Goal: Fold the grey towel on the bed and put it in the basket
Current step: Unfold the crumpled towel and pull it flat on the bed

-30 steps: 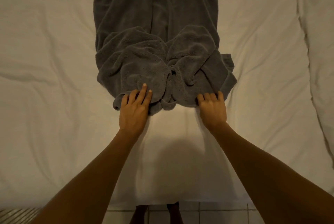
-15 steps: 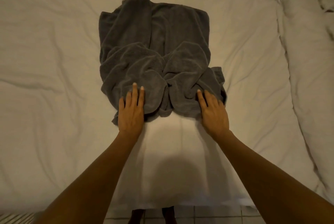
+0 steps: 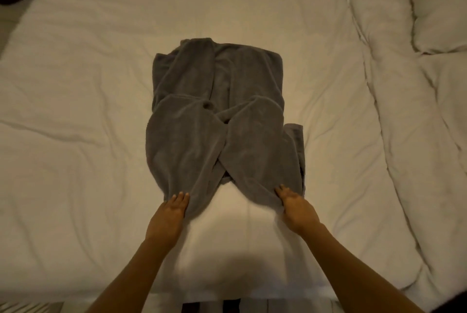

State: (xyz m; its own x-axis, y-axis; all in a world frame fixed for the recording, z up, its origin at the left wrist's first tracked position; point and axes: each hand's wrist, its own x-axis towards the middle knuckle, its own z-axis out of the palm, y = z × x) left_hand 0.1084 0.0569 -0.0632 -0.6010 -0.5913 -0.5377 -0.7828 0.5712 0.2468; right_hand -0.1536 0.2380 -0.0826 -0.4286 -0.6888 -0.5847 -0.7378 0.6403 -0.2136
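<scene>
Both hands are gripping the near corners of a twisted towel.

The towel (image 3: 217, 120) is lying mid-bed (image 3: 75, 110), its near flaps crossing over each other. The left hand (image 3: 168, 216) is holding the near-left corner, fingers pressed together over the cloth; the right hand (image 3: 295, 207) is holding the near-right corner, fingers together, thumbs hidden, so I cannot tell whether either is pinching or just pressing. The risk I am seeing: pulling now is likely tightening the crossed flaps into a bunch instead of flattening them, and the thick pile is likely slipping from a shallow grip. No basket is showing.
</scene>
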